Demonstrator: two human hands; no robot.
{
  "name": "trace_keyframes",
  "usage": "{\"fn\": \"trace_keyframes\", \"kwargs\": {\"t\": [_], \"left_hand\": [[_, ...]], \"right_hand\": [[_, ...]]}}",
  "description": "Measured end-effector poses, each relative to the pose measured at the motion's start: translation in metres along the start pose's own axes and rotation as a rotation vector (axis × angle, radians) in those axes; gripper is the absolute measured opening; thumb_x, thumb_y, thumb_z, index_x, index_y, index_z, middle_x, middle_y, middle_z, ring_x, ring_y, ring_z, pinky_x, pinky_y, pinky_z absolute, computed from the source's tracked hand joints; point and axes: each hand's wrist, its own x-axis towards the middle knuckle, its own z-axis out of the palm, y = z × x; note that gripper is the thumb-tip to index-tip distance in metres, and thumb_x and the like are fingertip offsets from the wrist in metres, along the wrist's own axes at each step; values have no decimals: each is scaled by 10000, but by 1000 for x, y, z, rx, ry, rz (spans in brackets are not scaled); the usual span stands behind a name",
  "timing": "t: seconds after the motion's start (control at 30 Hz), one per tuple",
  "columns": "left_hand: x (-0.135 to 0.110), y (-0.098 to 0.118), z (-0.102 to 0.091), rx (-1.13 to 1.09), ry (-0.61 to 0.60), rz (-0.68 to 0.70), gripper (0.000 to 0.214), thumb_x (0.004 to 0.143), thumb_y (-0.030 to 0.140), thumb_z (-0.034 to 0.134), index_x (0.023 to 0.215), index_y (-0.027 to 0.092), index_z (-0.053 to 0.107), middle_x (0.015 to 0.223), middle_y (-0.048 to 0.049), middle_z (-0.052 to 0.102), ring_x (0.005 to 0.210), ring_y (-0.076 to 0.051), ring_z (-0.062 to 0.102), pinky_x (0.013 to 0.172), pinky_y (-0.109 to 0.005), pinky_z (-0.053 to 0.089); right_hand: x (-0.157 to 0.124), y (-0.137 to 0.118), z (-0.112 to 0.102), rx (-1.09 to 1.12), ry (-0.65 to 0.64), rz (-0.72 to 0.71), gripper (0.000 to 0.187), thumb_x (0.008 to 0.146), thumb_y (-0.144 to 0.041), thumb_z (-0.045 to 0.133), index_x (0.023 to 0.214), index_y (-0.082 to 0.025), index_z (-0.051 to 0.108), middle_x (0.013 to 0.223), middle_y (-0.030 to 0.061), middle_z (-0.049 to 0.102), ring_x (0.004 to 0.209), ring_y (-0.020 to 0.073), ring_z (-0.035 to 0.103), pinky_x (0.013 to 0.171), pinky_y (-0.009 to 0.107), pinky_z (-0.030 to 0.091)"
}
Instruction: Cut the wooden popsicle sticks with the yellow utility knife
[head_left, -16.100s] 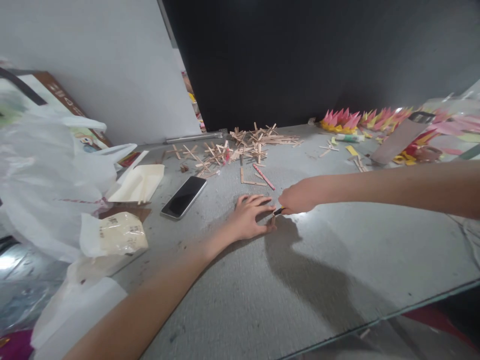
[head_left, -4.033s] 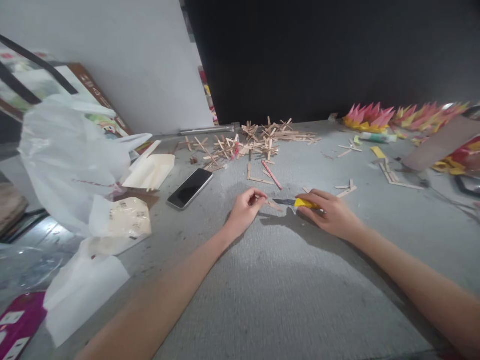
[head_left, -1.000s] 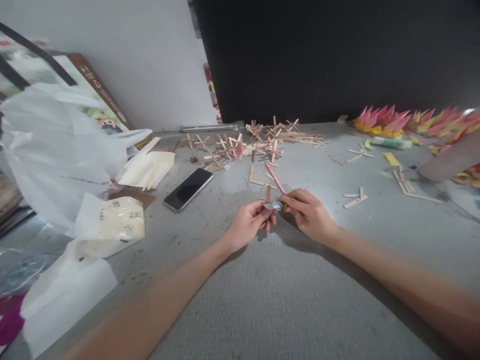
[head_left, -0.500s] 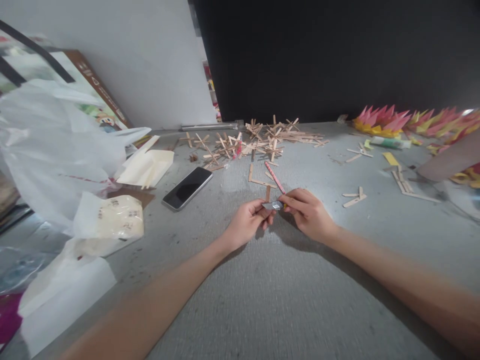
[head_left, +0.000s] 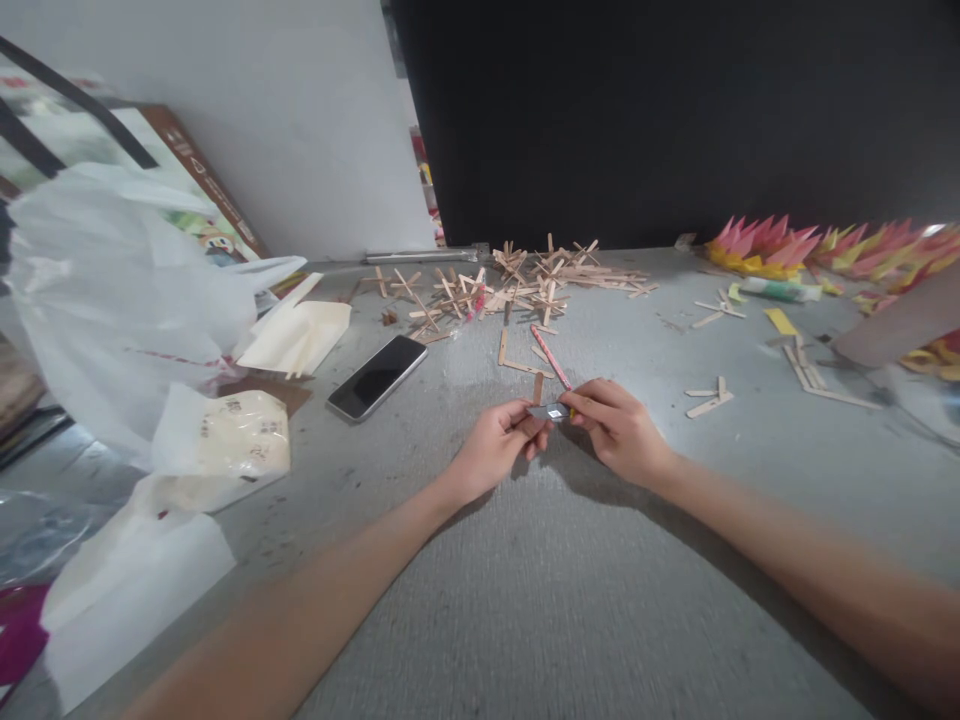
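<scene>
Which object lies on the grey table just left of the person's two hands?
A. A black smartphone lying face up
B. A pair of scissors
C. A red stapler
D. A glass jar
A: a black smartphone lies flat, screen up, on the grey table, left of the left hand and right hand, which meet over a small silver blade; no scissors, jar or stapler shows there.

A small utility knife (head_left: 551, 411) sits between both hands, held just above the grey surface (head_left: 525, 600). Its short silvery blade points left and catches the light, lying roughly level. Only a sliver of the yellow handle shows at the right; the rest is hidden by fingers.
</scene>
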Motion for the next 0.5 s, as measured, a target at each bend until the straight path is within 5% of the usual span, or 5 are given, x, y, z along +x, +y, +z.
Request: {"fn": "trace_keyframes", "kwargs": {"t": [0.5], "left_hand": [[0,1,0,15,-5,20,354,980,483,662,848,157,623,718,-9,628,570,-85,499,589,-247,386]], "right_hand": [[1,-1,0,8,17,-7,303,1058,-152,499,1233,-234,733,998,93,738,877,221,677,789,389,546]]}}
